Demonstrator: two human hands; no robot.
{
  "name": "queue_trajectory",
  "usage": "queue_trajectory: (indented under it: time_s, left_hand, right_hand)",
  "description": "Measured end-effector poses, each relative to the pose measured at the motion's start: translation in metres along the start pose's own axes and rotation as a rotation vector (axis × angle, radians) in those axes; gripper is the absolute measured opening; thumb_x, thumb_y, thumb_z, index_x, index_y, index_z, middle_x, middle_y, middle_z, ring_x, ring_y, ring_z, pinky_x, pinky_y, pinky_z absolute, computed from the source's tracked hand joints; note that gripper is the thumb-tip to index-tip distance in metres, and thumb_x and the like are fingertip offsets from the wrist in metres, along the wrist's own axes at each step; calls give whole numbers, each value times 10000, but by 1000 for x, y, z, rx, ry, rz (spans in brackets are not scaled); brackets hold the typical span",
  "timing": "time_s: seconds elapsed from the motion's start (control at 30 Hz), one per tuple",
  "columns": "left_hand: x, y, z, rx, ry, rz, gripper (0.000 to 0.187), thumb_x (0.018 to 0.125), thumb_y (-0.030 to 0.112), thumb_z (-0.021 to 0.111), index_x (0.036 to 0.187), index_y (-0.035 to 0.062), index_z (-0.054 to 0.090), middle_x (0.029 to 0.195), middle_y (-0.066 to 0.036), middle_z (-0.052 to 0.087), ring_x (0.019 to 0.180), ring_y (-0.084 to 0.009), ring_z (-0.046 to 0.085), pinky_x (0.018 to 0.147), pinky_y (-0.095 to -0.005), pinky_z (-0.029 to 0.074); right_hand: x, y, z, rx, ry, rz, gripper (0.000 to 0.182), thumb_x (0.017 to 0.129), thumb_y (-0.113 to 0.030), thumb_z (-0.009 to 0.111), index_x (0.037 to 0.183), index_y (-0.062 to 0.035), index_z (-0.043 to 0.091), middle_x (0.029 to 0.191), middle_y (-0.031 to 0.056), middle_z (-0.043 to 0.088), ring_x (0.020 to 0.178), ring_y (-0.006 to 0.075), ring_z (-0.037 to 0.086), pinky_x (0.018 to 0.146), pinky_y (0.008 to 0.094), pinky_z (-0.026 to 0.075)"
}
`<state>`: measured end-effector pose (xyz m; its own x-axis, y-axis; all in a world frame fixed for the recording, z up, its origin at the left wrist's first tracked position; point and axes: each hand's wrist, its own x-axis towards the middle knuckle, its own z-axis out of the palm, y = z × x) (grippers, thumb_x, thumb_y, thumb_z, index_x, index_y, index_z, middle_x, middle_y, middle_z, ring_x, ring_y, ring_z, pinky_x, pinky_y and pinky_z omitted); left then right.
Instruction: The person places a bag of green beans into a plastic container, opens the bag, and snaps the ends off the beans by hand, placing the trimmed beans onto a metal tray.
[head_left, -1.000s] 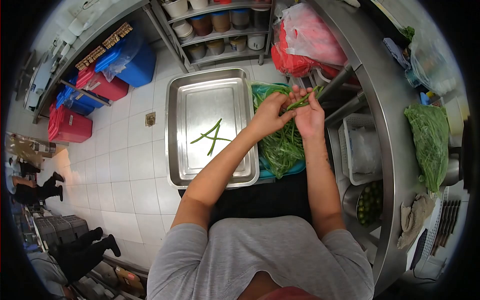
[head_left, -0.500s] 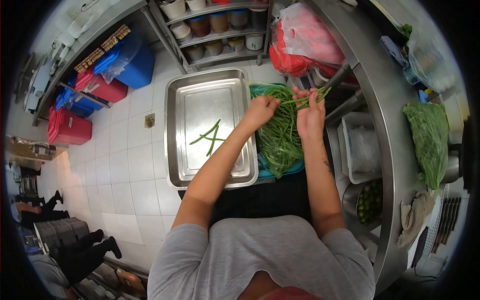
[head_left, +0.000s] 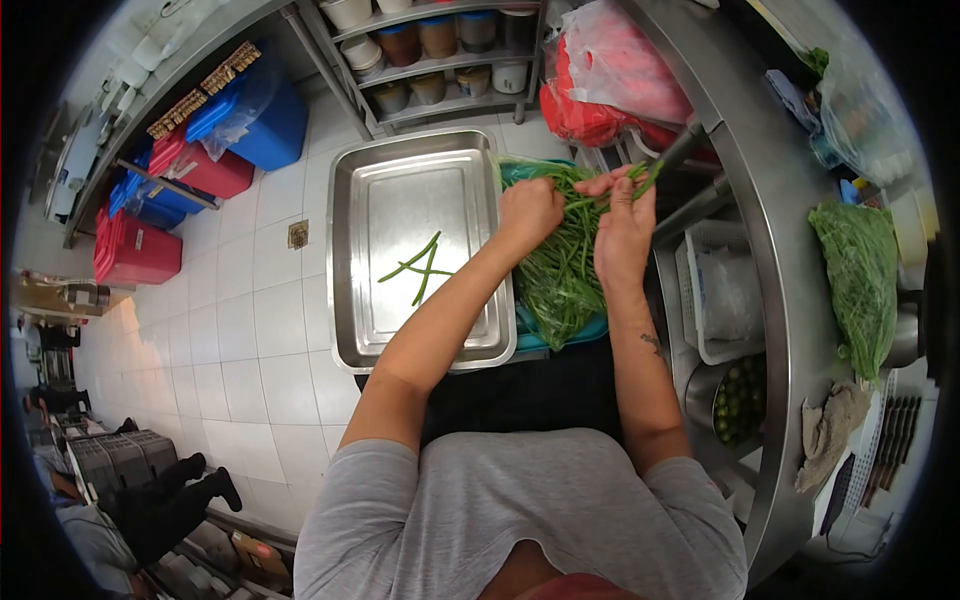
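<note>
Long green beans [head_left: 562, 258] lie heaped in a clear plastic bag on a teal tray [head_left: 594, 332]. Above the heap, my right hand [head_left: 622, 235] is closed on several beans, whose tips stick out past its fingers. Close beside it on the left, my left hand [head_left: 530, 212] has its fingers closed at the near end of these beans; its fingertips are partly hidden. To the left is a wide, shallow steel pan [head_left: 341, 250]. Three or so loose beans [head_left: 421, 268] lie crossed on its bottom.
A steel counter [head_left: 745, 250] runs along the right, with a bag of greens [head_left: 856, 285] on it. Beneath it are a white basket [head_left: 690, 300] and a pot of small green fruit [head_left: 738, 400]. Shelves [head_left: 450, 100] stand ahead; bins [head_left: 262, 120] and another person's legs [head_left: 185, 495] are left.
My left hand has moved slightly right and closer to my right hand. The beans in my right hand have tilted more upright. The loose beans in the pan lie as before.
</note>
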<state>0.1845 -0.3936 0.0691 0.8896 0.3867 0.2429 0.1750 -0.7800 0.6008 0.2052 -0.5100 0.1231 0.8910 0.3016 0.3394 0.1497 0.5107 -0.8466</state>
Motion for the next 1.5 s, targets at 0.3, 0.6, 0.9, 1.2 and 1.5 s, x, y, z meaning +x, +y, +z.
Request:
queue_trajectory:
  time_s: [0.3,0.6,0.9,1.2,1.5]
  left_hand:
    - [-47,21,31,174,-84,210,399,770,353,631,943,-1,571,886,-156,579,827,-329,574,753,-433,459]
    - [-39,12,11,-91,-178,17,182,778,149,577,884,4,607,918,-174,600,837,-348,598,741,-419,479]
    - [-40,2,-24,-909,-380,-223,209,922,192,517,905,17,631,671,11,545,622,-93,495,575,-231,403]
    - [-47,-4,-31,-673,-331,-128,233,919,212,538,816,18,617,657,16,549,561,-82,475,528,-242,393]
    - [-30,-4,-7,-1123,-182,-441,199,872,163,552,763,3,596,609,-80,573,512,-219,525,506,-332,420]
  right_hand:
    - [6,39,85,-280,-329,326,275,946,-265,480,1084,-27,485,874,64,510,686,137,499,673,289,442]
    - [-10,34,93,-535,-609,-47,351,863,-173,607,1181,-41,536,1080,102,603,1015,181,563,870,298,436]
    - [-6,3,-39,-392,-61,687,196,889,-207,603,867,-15,638,715,-3,573,644,71,502,582,204,390]
    - [2,16,-26,-96,86,434,195,893,-200,608,841,-15,638,806,19,631,675,74,525,577,205,401]
    - [-27,4,-3,-627,-28,-175,133,884,-121,600,889,11,621,783,84,624,690,132,572,607,245,437]
